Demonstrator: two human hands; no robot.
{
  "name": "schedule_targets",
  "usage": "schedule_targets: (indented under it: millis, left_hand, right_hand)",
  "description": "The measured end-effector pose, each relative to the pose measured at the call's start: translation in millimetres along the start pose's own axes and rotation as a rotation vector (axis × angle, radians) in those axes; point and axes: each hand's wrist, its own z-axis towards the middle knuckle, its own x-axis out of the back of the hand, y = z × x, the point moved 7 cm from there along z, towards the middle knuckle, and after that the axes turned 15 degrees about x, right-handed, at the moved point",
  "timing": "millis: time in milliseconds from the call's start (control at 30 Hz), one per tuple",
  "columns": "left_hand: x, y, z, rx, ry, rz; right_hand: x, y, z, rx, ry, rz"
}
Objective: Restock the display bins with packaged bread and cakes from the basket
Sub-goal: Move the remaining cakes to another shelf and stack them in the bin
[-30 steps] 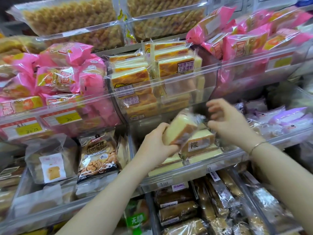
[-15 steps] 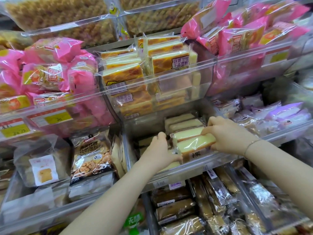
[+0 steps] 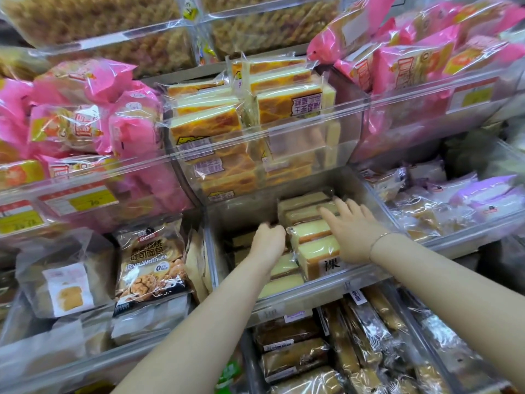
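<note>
A clear display bin (image 3: 312,292) at centre holds a row of wrapped pale yellow cake slices (image 3: 308,233) standing on edge; the front one carries a white label (image 3: 331,264). My right hand (image 3: 352,234) lies on top of the row with fingers straight and spread. My left hand (image 3: 268,243) is at the left side of the row, fingers bent down beside the packs, their tips hidden. More flat slices (image 3: 284,268) lie under my left wrist. The basket is out of sight.
Above hangs a bin of marbled cake packs (image 3: 284,109), flanked by pink bags at left (image 3: 71,123) and right (image 3: 412,61). A rye walnut bread bag (image 3: 150,265) stands left. Purple packs (image 3: 483,194) fill the right bin, brown cakes (image 3: 292,356) the lower one.
The cake slice that my left hand carried has gone into the row in the bin. My right hand has flattened onto the packs and both hands have moved deeper into the bin.
</note>
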Motion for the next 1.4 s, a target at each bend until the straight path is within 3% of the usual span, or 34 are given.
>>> schedule_targets:
  millis: [100,200,367,567,733,833,933,967,1033,1100,1167,1333,1400]
  left_hand:
    - [-25,2,1,0.175,-0.103,-0.451]
    - [-41,7,11,0.243,-0.109,-0.623]
    - [-60,8,19,0.25,-0.093,-0.572]
    - [-58,6,24,0.217,-0.061,-0.551]
    - [-53,11,22,0.177,-0.077,-0.5]
    - [-43,13,13,0.201,-0.092,-0.356]
    - [-21,27,-21,-0.044,0.121,-0.208]
    - [-16,35,-44,-0.234,0.176,-0.201]
    - [-25,40,-98,-0.614,0.067,-0.285]
    - [-49,20,-139,-0.741,-0.198,-0.372]
    - [-82,-14,-165,-0.735,-0.423,-0.342]
    - [-203,-151,-220,-0.492,-0.786,-0.034]
    - [-250,-210,-240,-0.37,-0.888,0.09]
  right_hand:
    - [-9,-4,9,0.005,-0.077,0.078]
    - [-14,-3,13,0.03,-0.099,-0.015]
    - [-12,7,13,0.138,-0.082,-0.194]
    - [-21,13,23,0.153,-0.137,0.009]
    - [-22,12,22,0.111,0.029,0.063]
    - [-16,10,17,0.045,0.013,0.054]
    - [14,1,-11,-0.013,0.141,0.397]
    - [29,-2,-31,-0.02,0.277,0.611]
    - [53,-2,-92,-0.062,0.657,0.921]
    - [46,6,-178,-0.246,1.048,0.956]
    - [3,6,-270,-0.548,1.249,0.859]
    - [-170,-40,-494,-1.427,1.362,0.903]
    - [-224,-72,-565,-1.692,1.387,0.898]
